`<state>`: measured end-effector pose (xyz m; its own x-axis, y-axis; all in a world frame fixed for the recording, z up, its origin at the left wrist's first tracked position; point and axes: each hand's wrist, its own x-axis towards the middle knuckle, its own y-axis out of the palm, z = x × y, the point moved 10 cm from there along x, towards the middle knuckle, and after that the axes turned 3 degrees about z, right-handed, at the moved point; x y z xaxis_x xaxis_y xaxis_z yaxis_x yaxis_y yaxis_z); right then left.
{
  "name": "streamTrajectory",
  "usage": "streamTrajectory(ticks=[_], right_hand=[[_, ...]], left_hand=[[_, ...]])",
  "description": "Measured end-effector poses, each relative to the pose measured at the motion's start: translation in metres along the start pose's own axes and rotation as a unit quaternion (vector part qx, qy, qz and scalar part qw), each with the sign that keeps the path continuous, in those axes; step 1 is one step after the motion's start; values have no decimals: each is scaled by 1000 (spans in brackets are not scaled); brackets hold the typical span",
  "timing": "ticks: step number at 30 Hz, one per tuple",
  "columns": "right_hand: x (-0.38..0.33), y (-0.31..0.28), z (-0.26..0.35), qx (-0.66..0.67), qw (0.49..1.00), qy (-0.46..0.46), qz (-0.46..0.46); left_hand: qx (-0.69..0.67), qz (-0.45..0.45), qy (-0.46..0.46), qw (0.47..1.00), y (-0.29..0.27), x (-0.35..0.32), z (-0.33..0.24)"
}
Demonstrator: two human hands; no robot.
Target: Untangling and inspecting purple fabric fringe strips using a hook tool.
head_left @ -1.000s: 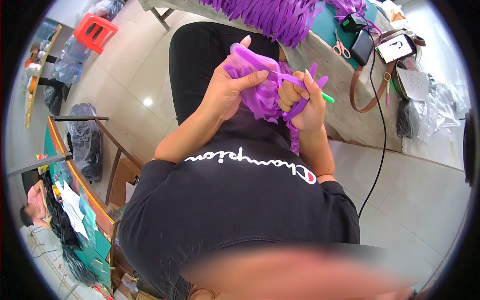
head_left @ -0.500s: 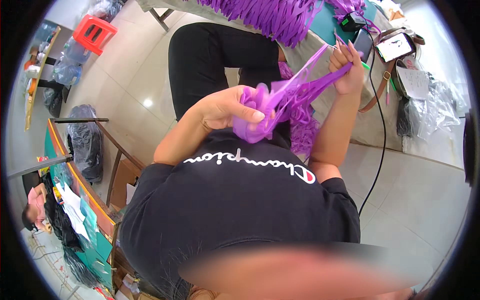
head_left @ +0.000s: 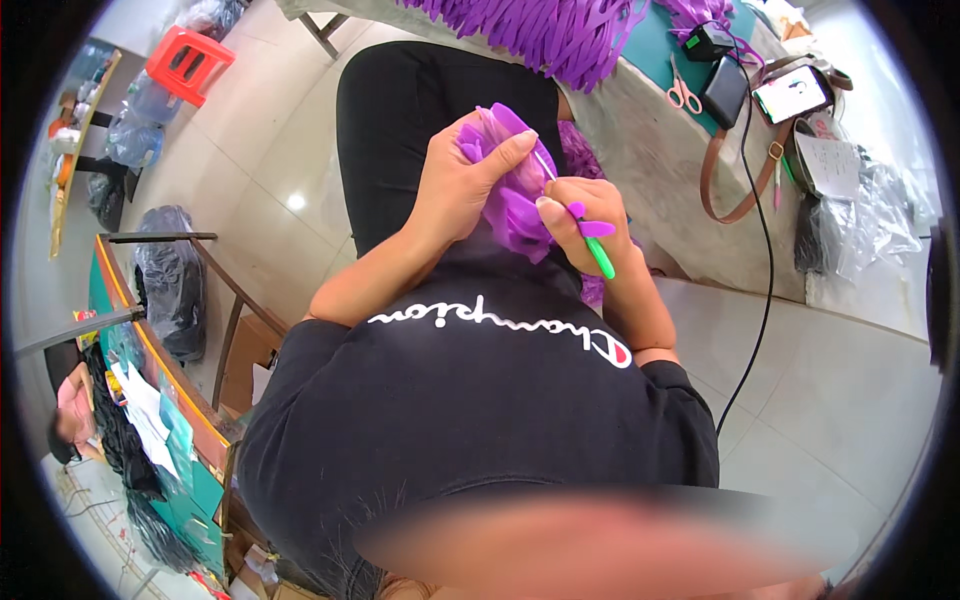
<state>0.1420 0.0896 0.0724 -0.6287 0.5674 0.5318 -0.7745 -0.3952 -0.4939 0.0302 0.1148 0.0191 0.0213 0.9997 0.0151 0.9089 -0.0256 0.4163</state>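
My left hand (head_left: 460, 180) is closed on a bunched bundle of soft purple strips (head_left: 512, 222), its thumb pressed on top. Close beside it, on the right, my right hand (head_left: 592, 215) grips a green-handled tool (head_left: 604, 258). The tool's thin metal shaft points up and left toward the bundle; its tip is hidden or too small to make out. A small purple piece (head_left: 597, 229) shows at the handle beside my right fingers. Both hands are held over my lap, in front of my black shirt.
More purple strips (head_left: 540, 35) lie on the cloth-covered table ahead. At its right are pink-handled scissors (head_left: 684, 90), a black case (head_left: 725, 92), a lit phone (head_left: 793, 95) and a brown strap (head_left: 712, 185). A black cable (head_left: 768, 250) hangs down. A red stool (head_left: 190, 68) stands far left.
My right hand has come down and left from the table edge to the bundle. Strips stretched between my hands are now gathered in. My left hand has risen a little, and the scissors have come into view.
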Motion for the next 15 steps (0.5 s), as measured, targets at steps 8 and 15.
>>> streamTrajectory(ticks=[8,15], right_hand=[[2,2,4,-36,999,40,2],[-42,2,-68,384,845,366,58]], left_hand=[[59,-3,34,998,-1,0,-5],[92,-4,45,995,-5,-1,-5]])
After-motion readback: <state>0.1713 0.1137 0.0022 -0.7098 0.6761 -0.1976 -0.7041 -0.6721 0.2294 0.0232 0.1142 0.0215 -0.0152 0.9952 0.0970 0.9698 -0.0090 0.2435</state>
